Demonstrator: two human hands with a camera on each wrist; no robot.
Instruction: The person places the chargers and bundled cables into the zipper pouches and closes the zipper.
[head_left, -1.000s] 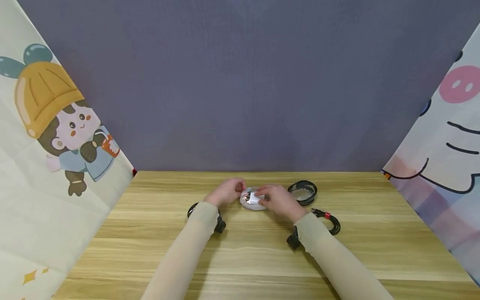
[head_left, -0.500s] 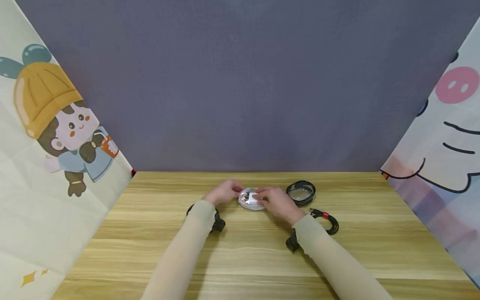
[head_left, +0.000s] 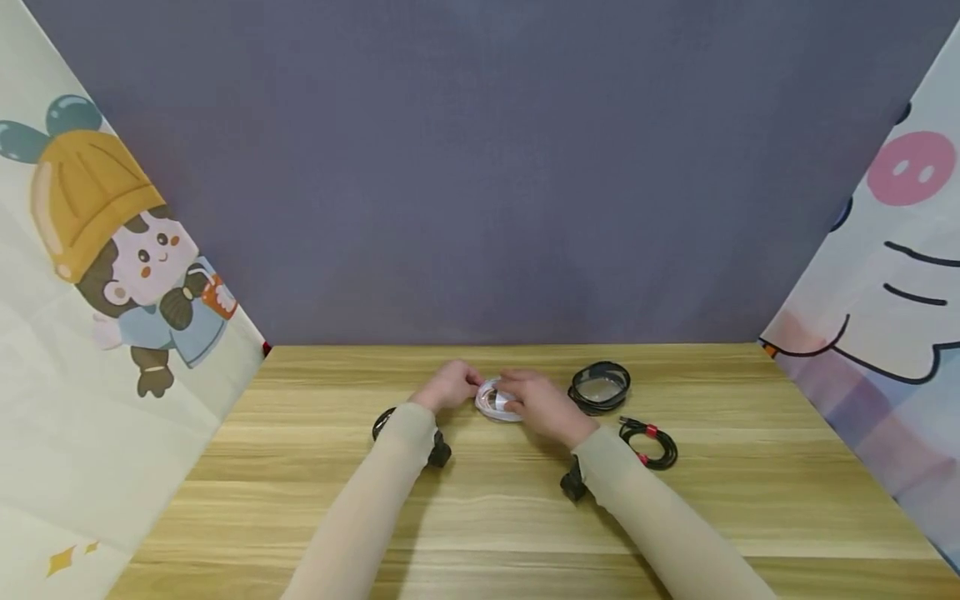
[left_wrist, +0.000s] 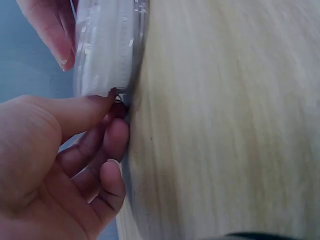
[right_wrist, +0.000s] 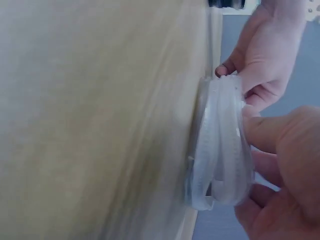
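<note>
So the coiled cable bundle (head_left: 495,402) sat on the table (head_left: 480,517), roughly dead center, toward the back. The left hand (head_left: 448,387) was on its left side and the right hand (head_left: 542,404) on its right, both touching it. Just right of the right hand sat a round case (head_left: 599,387), and a loose cable (head_left: 649,442) lay right in front of that case, closer to the person.
</note>
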